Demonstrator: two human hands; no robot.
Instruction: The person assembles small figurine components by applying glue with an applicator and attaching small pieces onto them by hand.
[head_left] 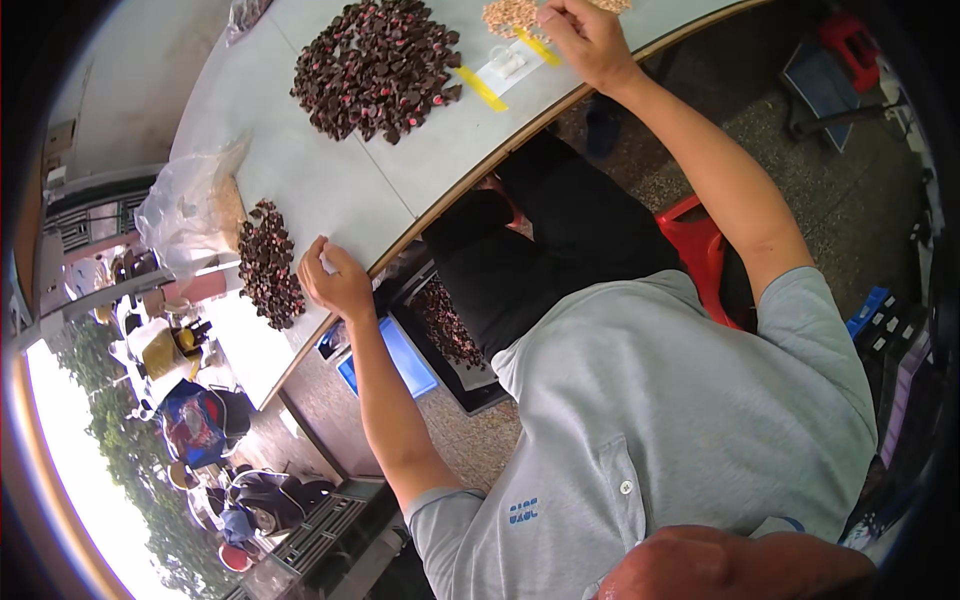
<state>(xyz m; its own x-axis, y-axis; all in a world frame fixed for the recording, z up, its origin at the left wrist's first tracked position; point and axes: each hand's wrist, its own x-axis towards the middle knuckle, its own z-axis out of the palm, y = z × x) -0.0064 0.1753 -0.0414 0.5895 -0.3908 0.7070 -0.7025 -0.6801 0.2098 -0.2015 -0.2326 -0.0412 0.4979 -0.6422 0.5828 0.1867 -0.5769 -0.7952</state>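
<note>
My left hand [338, 282] rests at the table's near edge, its fingers curled in, beside a small heap of dark brown and reddish pieces [268, 262]. What those fingers hold, if anything, is hidden. Farther right, my right hand [592, 45] is bent into a pinch over a heap of small tan pieces [510, 17]; anything in the pinch is too small to make out. Between the hands lies a larger mound of dark pieces with pink-red bits [375, 68]. A white card [507, 66] with a small clear bag is fixed to the table by yellow tape strips [482, 88].
The pale table [390, 185] has a wooden edge. A clear plastic bag [190, 210] sits at its left. Below are a black tray [450, 340] of dark pieces and a blue bin [405, 362]. A red stool [700, 250] stands by my legs.
</note>
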